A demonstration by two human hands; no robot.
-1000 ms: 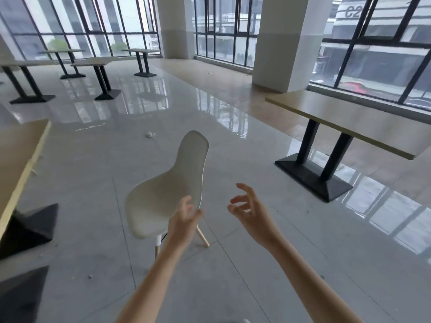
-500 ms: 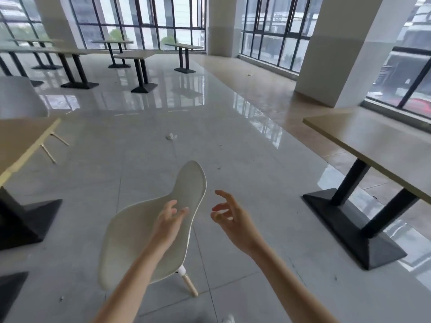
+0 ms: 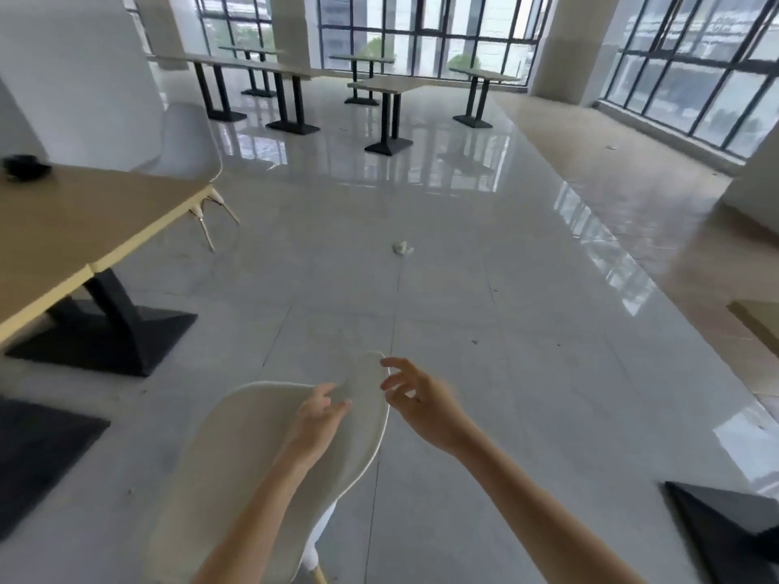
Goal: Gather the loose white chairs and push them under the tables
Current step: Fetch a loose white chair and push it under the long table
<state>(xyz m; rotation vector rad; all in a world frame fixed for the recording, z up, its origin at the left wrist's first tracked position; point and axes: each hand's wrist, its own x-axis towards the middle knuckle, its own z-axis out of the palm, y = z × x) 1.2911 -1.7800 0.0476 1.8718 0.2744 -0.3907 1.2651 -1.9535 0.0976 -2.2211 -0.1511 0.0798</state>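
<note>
A glossy grey tiled floor [image 3: 484,314] spreads between wooden worktops on black pedestals [image 3: 76,229]. The loose white moulded plastic chair [image 3: 253,457] stands directly ahead, backrest top pointing away. The left hand [image 3: 316,419] hovers over its shell, the right hand [image 3: 421,398] beside the backrest edge; both grips are wide and empty.

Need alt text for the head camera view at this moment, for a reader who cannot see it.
Two bare hands, left and right, reach open-fingered for the backrest of a white chair just below the camera, neither clearly gripping it. A second white chair stands at the far side of a wooden table on the left, and a crumpled scrap lies on the glossy tiled floor ahead.
</note>
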